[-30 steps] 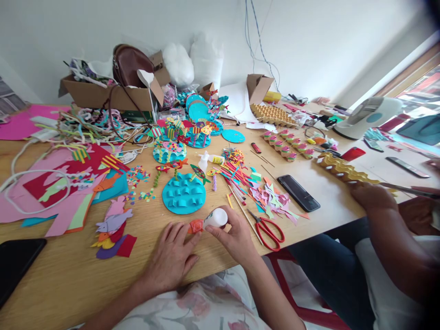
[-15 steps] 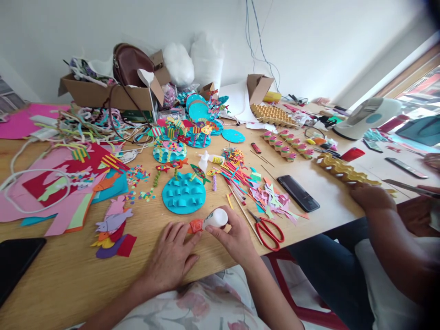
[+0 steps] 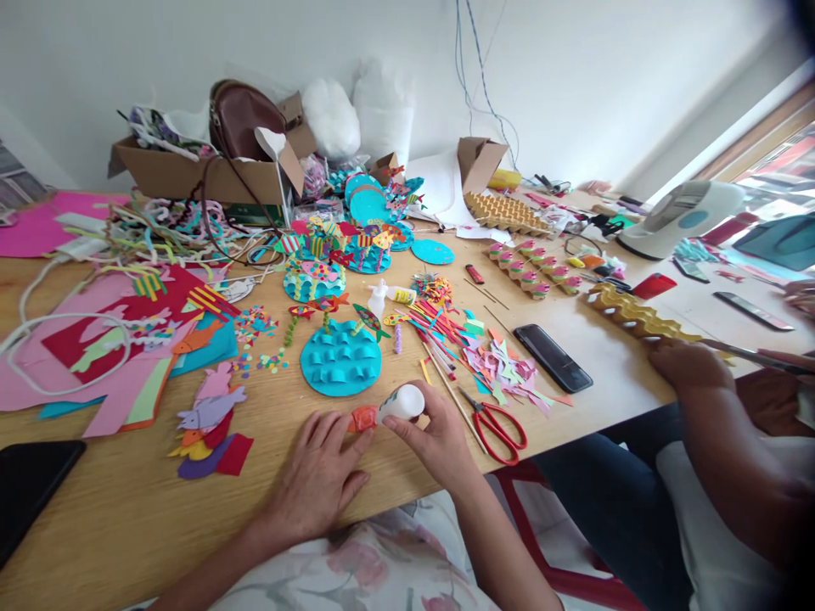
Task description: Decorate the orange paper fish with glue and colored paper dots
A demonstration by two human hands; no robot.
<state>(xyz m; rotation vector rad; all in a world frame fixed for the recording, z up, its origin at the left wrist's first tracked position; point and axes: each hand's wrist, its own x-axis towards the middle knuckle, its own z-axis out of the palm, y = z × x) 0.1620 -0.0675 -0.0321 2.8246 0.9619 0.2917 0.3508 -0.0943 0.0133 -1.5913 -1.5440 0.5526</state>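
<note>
My right hand (image 3: 433,437) is closed around a white glue bottle (image 3: 404,403), tipped with its nozzle end toward a small orange paper piece (image 3: 363,417) on the table. Lying flat at the left of that piece, my left hand (image 3: 324,462) has its fingers stretched out, the fingertips touching the orange paper's edge. Just beyond both hands is a round blue paper base (image 3: 340,358) with rows of curled strips and a paper fish standing on it. Red-handled scissors (image 3: 500,431) lie to the right of my right hand.
Paper fish cutouts (image 3: 210,416) are piled at left. Colored paper scraps (image 3: 503,365), a black phone (image 3: 553,357) and wooden sticks lie at right. A co-worker's hand (image 3: 691,369) holds a yellow egg-carton strip (image 3: 637,314) while a blade touches it. Decorated blue bases stand farther back.
My right hand and the glue bottle have shifted very slightly right; my left hand stays put. The co-worker's blade has moved left onto the egg-carton strip.
</note>
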